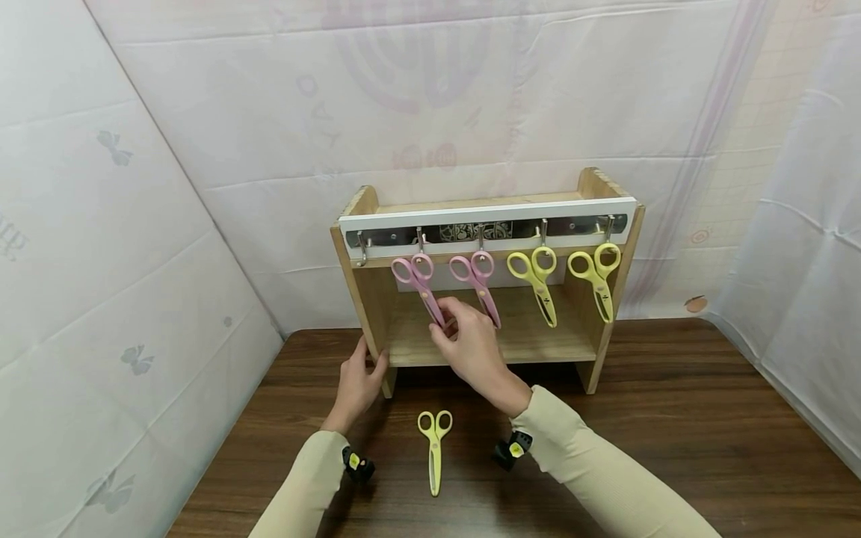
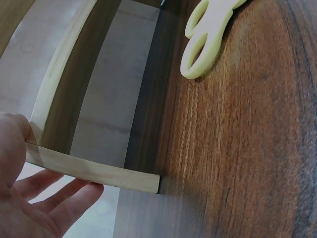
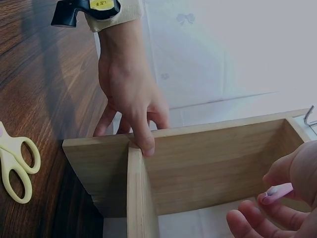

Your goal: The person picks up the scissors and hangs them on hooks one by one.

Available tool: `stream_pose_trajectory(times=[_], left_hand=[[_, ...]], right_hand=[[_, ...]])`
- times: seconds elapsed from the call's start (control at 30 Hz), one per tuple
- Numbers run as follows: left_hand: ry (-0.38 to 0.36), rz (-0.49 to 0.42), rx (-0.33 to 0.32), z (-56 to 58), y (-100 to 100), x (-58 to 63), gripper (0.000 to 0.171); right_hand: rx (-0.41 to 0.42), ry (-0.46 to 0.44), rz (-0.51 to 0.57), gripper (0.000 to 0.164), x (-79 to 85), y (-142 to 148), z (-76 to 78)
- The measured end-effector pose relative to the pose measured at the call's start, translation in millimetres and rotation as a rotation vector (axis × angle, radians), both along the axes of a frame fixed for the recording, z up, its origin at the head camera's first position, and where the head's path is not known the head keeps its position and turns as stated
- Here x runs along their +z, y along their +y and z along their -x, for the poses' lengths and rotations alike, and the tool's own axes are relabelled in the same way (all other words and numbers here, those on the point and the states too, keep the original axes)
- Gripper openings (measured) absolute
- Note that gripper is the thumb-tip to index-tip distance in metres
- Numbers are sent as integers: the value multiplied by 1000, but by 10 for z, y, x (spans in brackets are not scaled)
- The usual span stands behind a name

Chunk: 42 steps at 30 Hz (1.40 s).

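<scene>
A small wooden shelf (image 1: 491, 340) stands on the table, with a row of metal hooks along its white front rail. My left hand (image 1: 358, 382) grips the shelf's left side panel (image 2: 99, 171), thumb on the inner side and fingers outside. From the second hook hang pink scissors (image 1: 418, 282); my right hand (image 1: 474, 345) holds their blade end (image 3: 277, 193) between thumb and fingers. Another pair of pink scissors (image 1: 479, 282) hangs just to the right, its tip behind that hand. Yellow scissors (image 1: 536, 280) and a second yellow pair (image 1: 597, 278) occupy the hooks farther right.
One more pair of yellow scissors (image 1: 434, 452) lies on the dark wooden table (image 1: 706, 418), in front of the shelf between my forearms. The leftmost hook (image 1: 361, 249) carries nothing. Pale patterned cloth (image 1: 269, 134) covers the walls behind and beside the table.
</scene>
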<state>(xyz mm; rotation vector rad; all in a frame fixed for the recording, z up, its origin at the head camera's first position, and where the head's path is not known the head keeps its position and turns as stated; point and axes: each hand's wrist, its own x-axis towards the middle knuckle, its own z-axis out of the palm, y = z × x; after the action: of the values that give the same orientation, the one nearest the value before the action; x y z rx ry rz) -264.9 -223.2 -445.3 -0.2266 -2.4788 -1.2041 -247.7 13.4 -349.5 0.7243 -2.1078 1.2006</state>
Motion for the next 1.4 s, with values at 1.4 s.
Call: stream_pose_trajectory(times=[1.4], left_hand=[[14,5,10,-14,18,11,44]], right_hand=[[-70,-340,-323,74,-608,55,-281]])
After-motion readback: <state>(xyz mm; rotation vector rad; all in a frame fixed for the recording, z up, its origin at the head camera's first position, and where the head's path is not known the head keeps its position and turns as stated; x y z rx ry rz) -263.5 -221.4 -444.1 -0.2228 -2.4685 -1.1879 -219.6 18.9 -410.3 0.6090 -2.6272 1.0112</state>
